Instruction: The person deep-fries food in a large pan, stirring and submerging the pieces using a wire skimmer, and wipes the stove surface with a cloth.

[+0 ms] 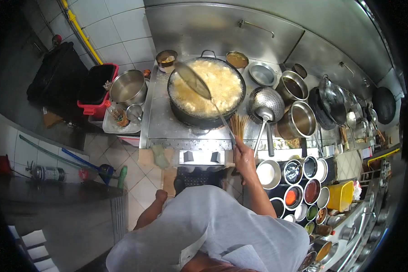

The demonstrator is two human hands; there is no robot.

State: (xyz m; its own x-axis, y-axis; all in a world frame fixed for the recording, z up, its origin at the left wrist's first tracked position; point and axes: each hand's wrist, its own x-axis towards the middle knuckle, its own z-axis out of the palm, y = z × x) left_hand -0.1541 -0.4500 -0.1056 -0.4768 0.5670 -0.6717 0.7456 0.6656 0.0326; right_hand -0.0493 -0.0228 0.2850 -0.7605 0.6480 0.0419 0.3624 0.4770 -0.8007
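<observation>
In my right hand (245, 159) is the long handle of a skimmer (192, 81), the fingers wrapped round it. Its wide, dark head is tilted above a large black pot (204, 121). Pale pieces of food (226, 84) float in the pot's bubbling, yellowish oil. My left hand (161, 195) hangs low beside my body, away from the stove; its fingers cannot be made out. Just right of the pot stands a bamboo brush (238, 126), close to the skimmer's handle. A perforated ladle (266, 104) with another ladle (264, 114) lying in it rests further right.
Steel pots (303, 119) and a shallow pan (262, 73) stand right of the big pot. Several seasoning containers (293, 196) crowd the right side below the stove. To the left are a steel pot (128, 88), a bottle (118, 115) and a red bin (91, 107).
</observation>
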